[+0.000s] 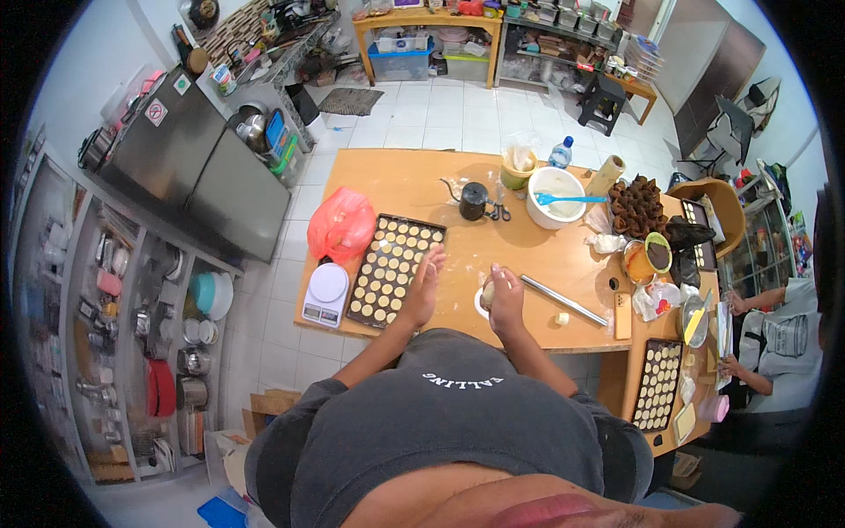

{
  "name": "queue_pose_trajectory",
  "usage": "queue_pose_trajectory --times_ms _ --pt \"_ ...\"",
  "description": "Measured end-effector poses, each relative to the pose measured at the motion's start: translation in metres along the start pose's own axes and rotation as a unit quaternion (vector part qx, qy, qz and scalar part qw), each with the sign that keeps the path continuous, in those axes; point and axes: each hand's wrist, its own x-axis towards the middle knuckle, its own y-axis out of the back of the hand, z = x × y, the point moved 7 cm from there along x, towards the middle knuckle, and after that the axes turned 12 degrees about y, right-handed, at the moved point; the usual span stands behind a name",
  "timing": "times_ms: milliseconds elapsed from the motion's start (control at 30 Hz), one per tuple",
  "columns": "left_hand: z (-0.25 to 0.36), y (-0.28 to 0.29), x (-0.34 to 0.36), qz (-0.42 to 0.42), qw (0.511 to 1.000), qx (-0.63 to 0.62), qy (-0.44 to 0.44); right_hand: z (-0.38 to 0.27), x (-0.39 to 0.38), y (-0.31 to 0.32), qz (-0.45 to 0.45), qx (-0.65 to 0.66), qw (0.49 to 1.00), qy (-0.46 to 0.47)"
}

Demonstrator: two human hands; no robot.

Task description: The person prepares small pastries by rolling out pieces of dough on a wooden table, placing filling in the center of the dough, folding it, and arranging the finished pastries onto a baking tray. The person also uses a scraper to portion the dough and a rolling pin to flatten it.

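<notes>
My left hand (424, 292) is open, its fingers stretched out with the palm turned inward, beside the right edge of a black baking tray (351, 310). Rows of small pale dough rounds (387, 273) fill that tray. My right hand (505, 304) is closed around a pale lump of dough (488, 294), partly hidden by the fingers. Under that hand is a small white dish (480, 304), mostly covered. A metal rolling pin (563, 300) lies slanted to the right of my right hand, with a small piece of dough (562, 319) near it.
A white kitchen scale (326, 295) and a red plastic bag (341, 226) stand left of the tray. Behind are a black cup (473, 201), scissors (500, 212) and a white bowl (554, 218) with a blue spatula. Another filled tray (657, 385) lies right, near a co-worker (779, 334).
</notes>
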Motion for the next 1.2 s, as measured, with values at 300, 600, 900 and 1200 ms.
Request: queue_pose_trajectory --times_ms 300,600,900,1200 --pt "-0.023 -0.118 0.001 -0.242 0.835 -0.382 0.313 -0.114 -0.005 0.021 -0.106 0.015 0.945 0.310" --pt "-0.022 -0.157 0.037 -0.091 0.911 -0.344 0.211 -0.095 0.033 0.113 -0.063 -0.035 0.991 0.111" --pt "0.077 -0.243 0.027 -0.047 0.991 0.050 -0.111 -0.057 0.049 0.180 -0.063 0.206 0.968 -0.127" --pt "0.091 -0.295 0.016 0.146 0.909 0.312 -0.234 -0.037 0.034 0.238 -0.026 0.296 0.911 -0.286"
